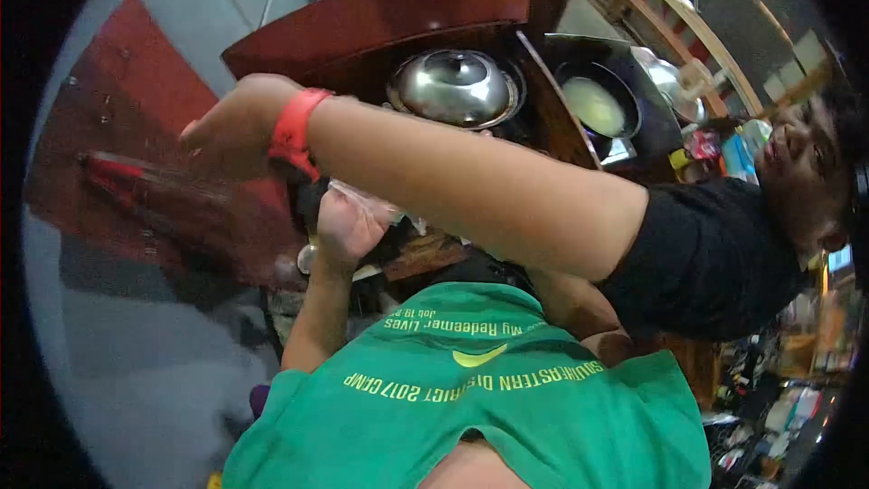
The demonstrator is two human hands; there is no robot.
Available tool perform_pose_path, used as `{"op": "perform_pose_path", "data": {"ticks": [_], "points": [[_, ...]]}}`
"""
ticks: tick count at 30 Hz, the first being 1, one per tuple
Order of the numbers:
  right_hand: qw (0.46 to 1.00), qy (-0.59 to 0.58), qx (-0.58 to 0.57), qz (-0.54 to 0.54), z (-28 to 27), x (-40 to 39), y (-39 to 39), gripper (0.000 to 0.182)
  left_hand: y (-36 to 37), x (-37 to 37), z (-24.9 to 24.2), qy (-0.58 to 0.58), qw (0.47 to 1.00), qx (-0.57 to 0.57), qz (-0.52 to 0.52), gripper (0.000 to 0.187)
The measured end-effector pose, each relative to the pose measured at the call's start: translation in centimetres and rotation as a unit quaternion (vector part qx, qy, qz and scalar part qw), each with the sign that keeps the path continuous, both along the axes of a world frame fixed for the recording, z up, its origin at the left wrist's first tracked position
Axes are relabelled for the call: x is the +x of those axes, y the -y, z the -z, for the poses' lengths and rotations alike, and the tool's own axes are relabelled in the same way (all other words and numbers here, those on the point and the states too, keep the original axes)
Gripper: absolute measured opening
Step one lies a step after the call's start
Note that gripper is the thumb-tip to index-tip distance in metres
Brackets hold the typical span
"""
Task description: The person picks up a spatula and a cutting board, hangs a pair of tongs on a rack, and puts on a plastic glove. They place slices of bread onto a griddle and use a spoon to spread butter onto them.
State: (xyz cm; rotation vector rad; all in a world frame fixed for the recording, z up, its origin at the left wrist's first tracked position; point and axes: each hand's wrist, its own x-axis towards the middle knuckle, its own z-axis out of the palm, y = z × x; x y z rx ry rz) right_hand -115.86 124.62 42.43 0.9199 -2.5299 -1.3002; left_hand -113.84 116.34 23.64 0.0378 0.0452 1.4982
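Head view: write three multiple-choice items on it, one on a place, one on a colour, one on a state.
1. Where does the lid sit?
A. left of the pan
B. on the floor
C. in a hand

2. What colour is the wristband on the co-worker's arm?
A. blue
B. red
C. white

3. How is the left hand?
A. flat open
B. closed on clear plastic
C. resting on the lid

Answers: 1 A, the dome lies on the counter beside the pan; 2 B, the band is plainly red; 3 B, the hand is curled round the plastic.
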Motion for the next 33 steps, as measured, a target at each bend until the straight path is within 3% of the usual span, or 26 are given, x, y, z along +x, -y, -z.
{"op": "perform_pose_path", "data": {"ticks": [1,2,4,5,6,7,8,9,11,14,16,19,21,22,24,26,28,30,32,33], "points": [[0.995,0.008,-0.097,0.019,1.5,-2.4,1.5,0.026,-0.7,-3.0,7.2,-0.02,0.985,0.164,0.048,0.063],[0.995,0.014,-0.099,0.001,2.2,-3.1,2.9,0.026,0.3,-3.2,7.5,-0.018,0.986,0.161,0.029,0.063],[0.993,-0.099,-0.038,-0.045,3.2,-3.5,5.8,0.032,2.1,-2.0,7.5,-0.049,0.995,0.082,-0.002,0.062],[0.986,-0.112,0.086,-0.094,1.2,-2.4,6.9,0.031,3.3,-1.5,7.4,-0.061,0.997,0.039,-0.022,0.061],[0.983,-0.109,0.079,-0.125,2.0,-3.9,8.1,0.031,4.1,-0.3,7.3,-0.07,0.997,-0.005,-0.044,0.06],[0.979,-0.049,-0.192,-0.039,3.5,-6.0,8.8,0.031,5.0,0.5,7.2,-0.076,0.994,-0.05,-0.064,0.06],[0.895,0.031,-0.441,0.058,4.9,-8.1,9.6,0.032,5.9,1.0,7.2,-0.079,0.989,-0.095,-0.081,0.059],[0.895,0.048,-0.443,0.04,6.2,-9.5,10.0,0.032,6.7,1.6,6.9,-0.07,0.987,-0.101,-0.104,0.059],[0.958,-0.099,-0.253,-0.089,7.3,-10.1,10.1,0.029,7.9,2.2,6.4,-0.12,0.978,-0.141,-0.101,0.048],[0.977,-0.031,-0.205,-0.043,5.9,-8.9,10.8,0.026,8.9,2.1,9.7,-0.131,0.976,-0.135,-0.109,0.038],[0.962,-0.079,-0.259,-0.037,7.6,-10.1,11.2,0.024,9.6,3.1,9.7,-0.142,0.958,-0.191,-0.162,0.035],[0.984,-0.06,-0.164,-0.027,6.8,-9.8,11.6,0.027,9.9,2.1,9.2,-0.168,0.961,-0.175,-0.132,0.035],[0.966,-0.128,-0.223,-0.013,8.2,-10.7,11.5,0.032,9.8,1.2,8.9,-0.068,0.98,-0.107,-0.154,0.036],[0.966,-0.137,-0.217,-0.014,8.1,-10.8,11.7,0.032,9.7,1.0,8.4,-0.076,0.98,-0.1,-0.154,0.036],[0.928,-0.204,-0.307,0.062,7.8,-9.7,12.7,0.019,10.0,1.7,7.5,-0.164,0.967,-0.086,-0.174,0.037],[0.929,-0.255,-0.256,0.084,7.3,-9.0,13.3,0.016,10.0,2.0,8.7,-0.327,0.917,-0.053,-0.221,0.037],[0.947,-0.301,0.044,0.104,6.4,-8.6,13.8,0.018,9.7,1.9,8.9,-0.416,0.883,-0.039,-0.215,0.037],[0.93,-0.348,-0.012,0.117,6.3,-7.6,14.1,0.021,9.2,1.6,8.8,-0.484,0.852,-0.027,-0.198,0.037],[0.921,-0.338,0.149,0.12,5.7,-7.3,14.3,0.018,8.9,1.2,8.5,-0.535,0.825,-0.018,-0.183,0.038],[0.887,-0.442,0.053,0.122,6.7,-7.3,14.6,0.014,8.7,1.1,8.4,-0.56,0.809,-0.014,-0.175,0.038]]}}
